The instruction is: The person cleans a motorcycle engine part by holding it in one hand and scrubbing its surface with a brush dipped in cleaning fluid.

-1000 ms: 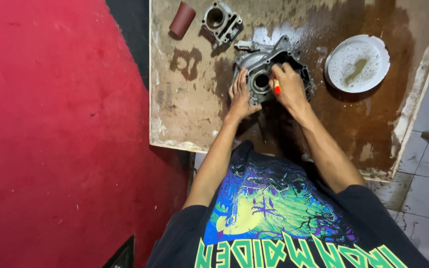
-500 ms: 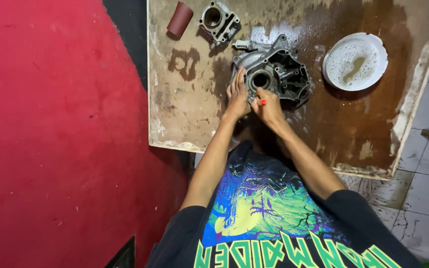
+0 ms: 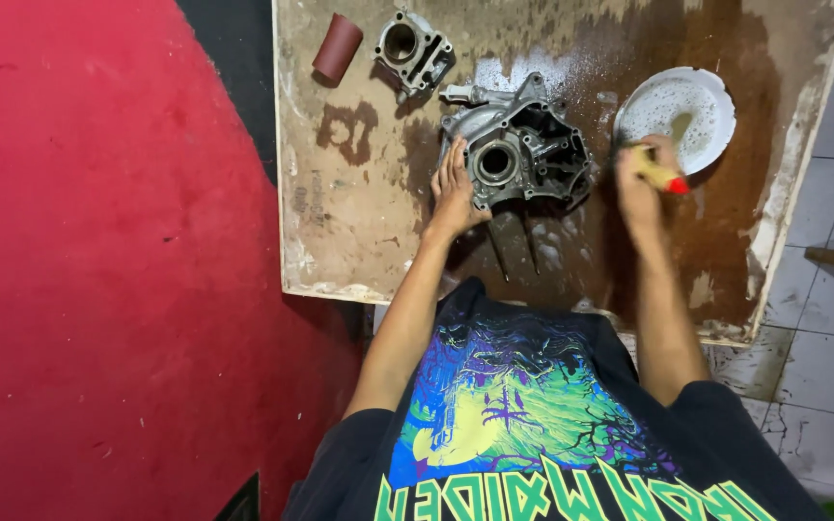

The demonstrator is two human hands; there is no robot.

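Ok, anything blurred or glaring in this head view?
Head view: the right hand and its brush are motion-smeared; the left hand and engine case are sharp; wet glare sits on the board above the case.

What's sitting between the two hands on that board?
In the head view, the grey metal engine casing lies between them. The left hand rests against its left side; the right hand, holding a brush, is apart from it, by the white bowl.

casing (image 3: pixel 518 154): grey metal
bowl (image 3: pixel 692 101): white, foamy
brush (image 3: pixel 661 174): yellow handle, red tip
roll (image 3: pixel 337 48): dull red
board (image 3: pixel 359 212): brown, stained
floor (image 3: pixel 98 260): red
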